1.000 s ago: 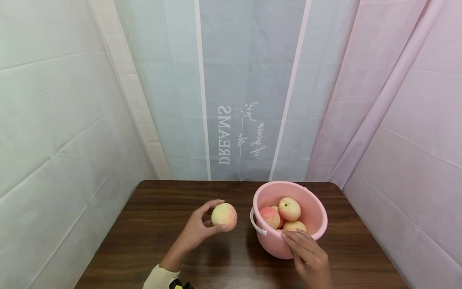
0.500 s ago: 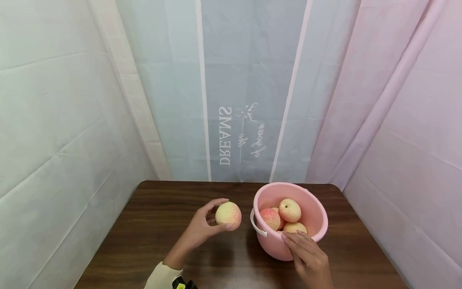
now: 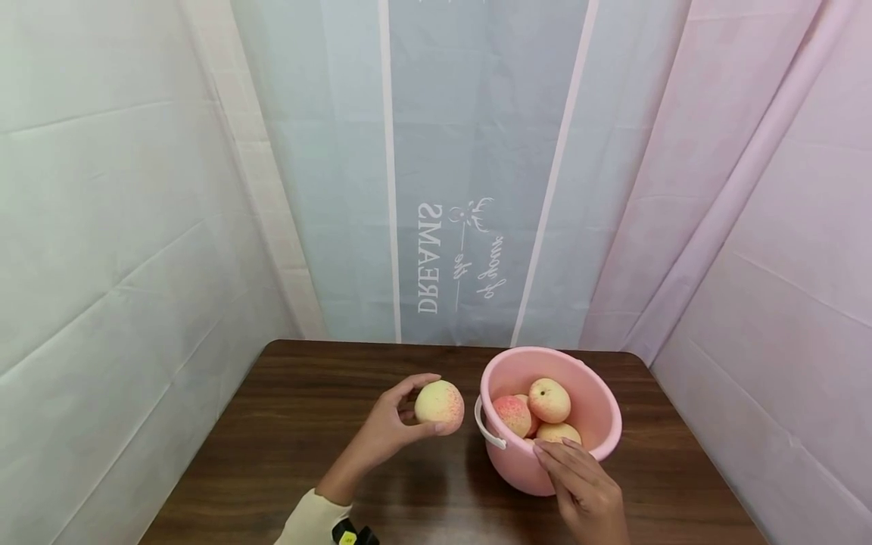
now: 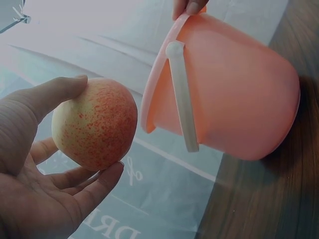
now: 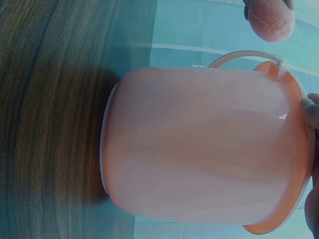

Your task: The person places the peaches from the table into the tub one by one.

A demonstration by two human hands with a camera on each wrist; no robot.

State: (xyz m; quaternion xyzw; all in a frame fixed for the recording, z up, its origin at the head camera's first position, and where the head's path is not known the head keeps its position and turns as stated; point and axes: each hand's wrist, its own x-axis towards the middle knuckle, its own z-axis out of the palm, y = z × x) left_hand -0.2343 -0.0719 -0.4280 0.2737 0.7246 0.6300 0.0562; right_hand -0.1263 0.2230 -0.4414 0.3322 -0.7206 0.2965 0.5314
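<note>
Between thumb and fingers, my left hand (image 3: 391, 424) holds a pale yellow peach (image 3: 439, 407) with a red-speckled side, raised above the table to the left of a pink bucket (image 3: 524, 469). In the left wrist view the peach (image 4: 95, 124) is gripped from both sides, level with the bucket's open top. My right hand (image 3: 586, 488) pinches the near rim of the bucket, thumb outside and fingers over the edge. Several peaches (image 3: 549, 400) lie inside the bucket, one of them partly hidden by the rim and right fingers. The bucket stands on the table, its white handle (image 3: 489, 428) hanging down on the left.
The dark wood table (image 3: 272, 439) has its far edge against a grey-blue printed curtain (image 3: 477, 151). Pale cloth walls (image 3: 123, 227) rise on the left and right sides.
My left hand has moved slightly right with the peach, closer to the bucket. The right hand keeps its hold on the rim. The head view has shifted a little.
</note>
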